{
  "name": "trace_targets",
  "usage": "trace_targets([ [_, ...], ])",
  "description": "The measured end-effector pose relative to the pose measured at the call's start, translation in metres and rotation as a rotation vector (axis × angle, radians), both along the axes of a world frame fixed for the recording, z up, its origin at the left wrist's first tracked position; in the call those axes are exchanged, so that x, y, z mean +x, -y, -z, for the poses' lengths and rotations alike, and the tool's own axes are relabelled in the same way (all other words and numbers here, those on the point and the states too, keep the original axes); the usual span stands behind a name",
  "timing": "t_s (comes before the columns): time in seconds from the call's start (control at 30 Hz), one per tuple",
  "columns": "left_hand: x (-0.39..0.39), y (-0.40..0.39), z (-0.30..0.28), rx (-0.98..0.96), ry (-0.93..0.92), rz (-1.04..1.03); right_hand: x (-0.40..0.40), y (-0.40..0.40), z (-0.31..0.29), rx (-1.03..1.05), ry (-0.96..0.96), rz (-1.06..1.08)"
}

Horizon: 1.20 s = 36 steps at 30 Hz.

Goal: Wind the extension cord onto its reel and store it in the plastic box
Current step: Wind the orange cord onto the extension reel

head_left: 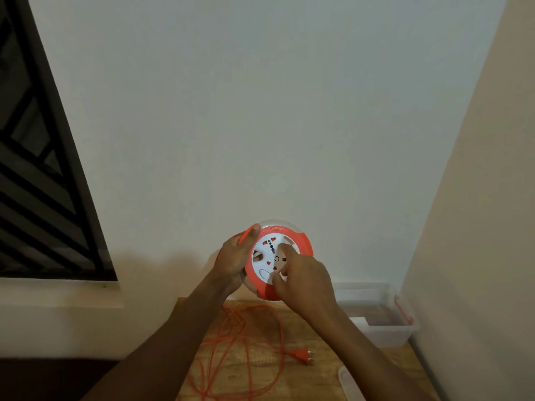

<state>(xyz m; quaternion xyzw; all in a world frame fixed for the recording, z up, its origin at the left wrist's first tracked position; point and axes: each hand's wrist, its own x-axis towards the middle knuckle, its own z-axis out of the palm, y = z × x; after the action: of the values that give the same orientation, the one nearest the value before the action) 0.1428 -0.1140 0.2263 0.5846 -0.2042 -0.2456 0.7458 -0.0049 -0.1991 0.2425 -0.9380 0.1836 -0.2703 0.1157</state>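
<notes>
I hold a round orange reel point(305, 244) with a white socket face up in the air above the table, its face turned toward me. My left hand point(235, 260) grips the reel's left rim, thumb on top. My right hand point(301, 274) rests on the white face, fingers pressed into it. The orange cord point(246, 342) hangs down from the reel and lies in loose loops on the wooden table point(321, 369). Its orange plug point(302, 355) lies on the table to the right of the loops. The clear plastic box point(382, 332) stands open at the table's back right.
A clear lid point(350, 384) lies at the table's front right edge. A cream wall runs close along the right side and a white wall stands behind. A dark window with bars point(37, 183) fills the left, above a ledge.
</notes>
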Motion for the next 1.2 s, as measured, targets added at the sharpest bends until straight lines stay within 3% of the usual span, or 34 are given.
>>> trace_targets([
  [0.07,0.002,-0.006,0.0,0.021,0.038,0.027,-0.002,0.0,-0.001,-0.236,0.011,-0.11],
  [0.13,0.003,-0.012,0.001,0.036,0.065,0.055,-0.004,0.001,-0.002,-0.375,-0.095,-0.213],
  [0.2,0.003,-0.015,0.003,0.07,0.095,0.069,-0.005,0.0,-0.001,-0.452,-0.202,-0.242],
  [0.33,0.002,-0.02,0.008,0.099,0.125,0.053,-0.005,-0.008,0.003,-0.573,-0.232,-0.187],
  [0.6,-0.004,-0.02,0.006,0.139,0.163,0.084,0.005,-0.006,0.004,-0.689,-0.129,-0.162],
  [0.73,-0.01,-0.015,0.012,0.149,0.158,0.101,0.014,0.002,-0.005,-0.608,0.012,-0.061],
  [0.97,-0.009,-0.014,0.019,0.175,0.104,0.073,0.015,0.009,0.007,-0.557,0.046,0.012],
  [1.13,-0.01,-0.007,0.02,0.076,0.076,0.03,0.013,-0.004,0.013,-0.579,0.13,-0.197],
  [1.2,-0.007,-0.011,0.017,0.051,0.065,0.028,0.009,-0.003,0.014,-0.56,0.045,-0.357],
])
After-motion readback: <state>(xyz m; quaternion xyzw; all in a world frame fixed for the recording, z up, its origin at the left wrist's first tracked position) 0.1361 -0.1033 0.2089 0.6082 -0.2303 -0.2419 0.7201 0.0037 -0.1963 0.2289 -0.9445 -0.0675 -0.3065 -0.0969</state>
